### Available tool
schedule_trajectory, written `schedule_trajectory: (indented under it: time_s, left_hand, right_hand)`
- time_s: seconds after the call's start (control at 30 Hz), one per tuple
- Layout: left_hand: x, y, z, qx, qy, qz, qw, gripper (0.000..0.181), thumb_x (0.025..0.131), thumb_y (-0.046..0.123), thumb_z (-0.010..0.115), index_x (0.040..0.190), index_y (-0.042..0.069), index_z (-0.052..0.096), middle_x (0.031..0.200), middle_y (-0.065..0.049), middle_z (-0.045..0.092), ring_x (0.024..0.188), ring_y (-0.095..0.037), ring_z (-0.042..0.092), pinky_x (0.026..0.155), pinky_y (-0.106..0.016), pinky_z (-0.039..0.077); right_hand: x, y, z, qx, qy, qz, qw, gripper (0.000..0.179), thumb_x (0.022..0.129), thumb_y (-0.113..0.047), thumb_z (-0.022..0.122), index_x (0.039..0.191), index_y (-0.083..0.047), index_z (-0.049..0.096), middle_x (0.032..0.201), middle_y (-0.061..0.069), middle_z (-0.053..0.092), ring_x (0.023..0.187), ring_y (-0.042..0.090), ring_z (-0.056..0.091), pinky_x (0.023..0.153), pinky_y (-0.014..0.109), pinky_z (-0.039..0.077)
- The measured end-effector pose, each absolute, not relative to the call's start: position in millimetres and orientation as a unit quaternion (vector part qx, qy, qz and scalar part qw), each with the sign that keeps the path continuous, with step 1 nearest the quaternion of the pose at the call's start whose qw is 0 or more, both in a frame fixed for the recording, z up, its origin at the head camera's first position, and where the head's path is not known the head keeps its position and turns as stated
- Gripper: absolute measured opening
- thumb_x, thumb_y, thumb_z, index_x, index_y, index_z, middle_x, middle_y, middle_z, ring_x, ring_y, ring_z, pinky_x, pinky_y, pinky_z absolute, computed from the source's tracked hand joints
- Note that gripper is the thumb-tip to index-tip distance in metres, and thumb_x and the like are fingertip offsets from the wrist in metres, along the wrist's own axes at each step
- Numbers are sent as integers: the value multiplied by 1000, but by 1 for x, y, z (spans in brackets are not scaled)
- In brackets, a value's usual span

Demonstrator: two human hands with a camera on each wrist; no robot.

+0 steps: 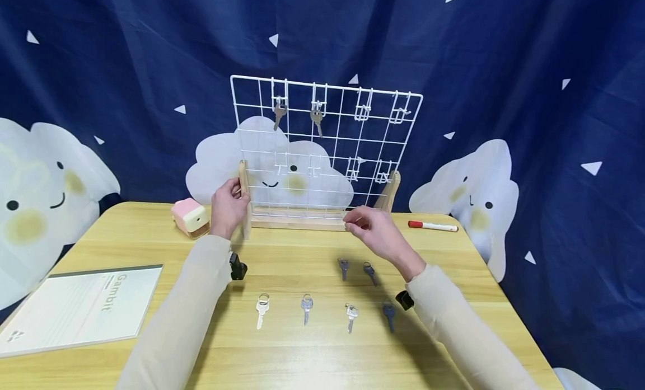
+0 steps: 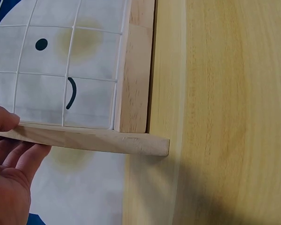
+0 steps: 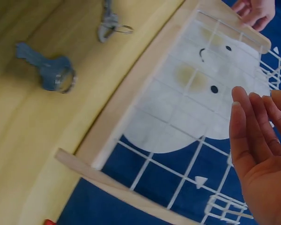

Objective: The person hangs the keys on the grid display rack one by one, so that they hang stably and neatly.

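Observation:
A white wire grid rack [image 1: 322,138] with wooden side posts and a wooden base [image 1: 297,221] stands at the back of the table. My left hand [image 1: 229,205] grips its left side post [image 2: 84,139], thumb on one face and fingers behind. One key [image 1: 279,114] and a second key [image 1: 316,118] hang from the two left hooks of the top row. Before the lower right of the grid is my right hand [image 1: 375,230], fingers relaxed and nothing seen between them. Several loose keys lie on the table, including one with a ring [image 3: 56,72] close by.
Other white hooks [image 1: 363,111] on the grid carry no keys. A pink and cream box-like object [image 1: 191,216] stands left of the rack. On the right lies a red-capped marker [image 1: 432,226]; a notebook [image 1: 85,306] lies at the table's left. A blue curtain [image 1: 453,54] hangs behind.

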State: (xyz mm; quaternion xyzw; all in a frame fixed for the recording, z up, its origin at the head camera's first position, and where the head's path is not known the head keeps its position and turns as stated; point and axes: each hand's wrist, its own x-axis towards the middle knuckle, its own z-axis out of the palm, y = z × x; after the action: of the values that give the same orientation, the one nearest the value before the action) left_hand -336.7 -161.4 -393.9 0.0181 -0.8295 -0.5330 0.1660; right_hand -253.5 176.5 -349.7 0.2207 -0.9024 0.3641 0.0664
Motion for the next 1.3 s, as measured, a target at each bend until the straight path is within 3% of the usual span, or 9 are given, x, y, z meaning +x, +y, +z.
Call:
schedule_trajectory:
  time_s: [0.23, 0.43, 0.67, 0.87, 1.03, 1.3]
  left_hand:
    - [-335, -163, -391, 13, -833, -532, 151, 47, 95, 3, 56, 141, -2, 48, 134, -22, 56, 122, -31, 56, 103, -36, 45]
    - [-332, -164, -394, 7, -833, -534, 145, 46, 95, 4, 55, 141, -2, 49, 134, -21, 56, 123, -30, 55, 103, -36, 44]
    - [-331, -164, -395, 9, -830, -538, 142, 47, 96, 4, 55, 142, -2, 47, 135, -21, 55, 124, -30, 54, 104, -35, 43]
    - [-332, -164, -395, 12, -831, -537, 143, 47, 96, 4, 55, 142, -2, 47, 136, -21, 54, 124, -30, 54, 104, -35, 43]
    - [-332, -164, -395, 9, -829, -540, 142, 48, 96, 4, 55, 143, -1, 46, 136, -21, 53, 124, -30, 54, 104, -35, 43]
    - [-333, -162, -393, 12, -828, -540, 152, 46, 96, 4, 56, 141, -1, 48, 135, -22, 55, 123, -30, 55, 103, -35, 44]
  right_hand:
    - [-253, 186, -370, 228, -897, 376, 36, 10, 93, -5, 66, 102, -4, 71, 96, 3, 67, 86, 16, 63, 78, 34, 55]
    - [-247, 190, -388, 236, -895, 378, -16, 19, 90, 0, 67, 109, 0, 68, 110, 16, 67, 102, 31, 64, 91, 45, 53]
    - [-247, 192, -408, 232, -912, 337, -28, 26, 88, -1, 70, 114, 0, 68, 115, 10, 67, 109, 35, 61, 97, 50, 48]
    - [-247, 190, -419, 216, -913, 341, -55, 35, 88, -3, 70, 122, 2, 65, 126, 15, 63, 116, 36, 59, 101, 48, 46]
    - [-249, 187, -425, 211, -912, 347, -57, 32, 85, -1, 73, 117, 3, 66, 117, 15, 66, 107, 32, 63, 94, 43, 52]
    - [-257, 179, -435, 194, -934, 296, -43, 27, 83, -5, 77, 109, -1, 70, 98, 3, 67, 91, 18, 62, 84, 35, 54]
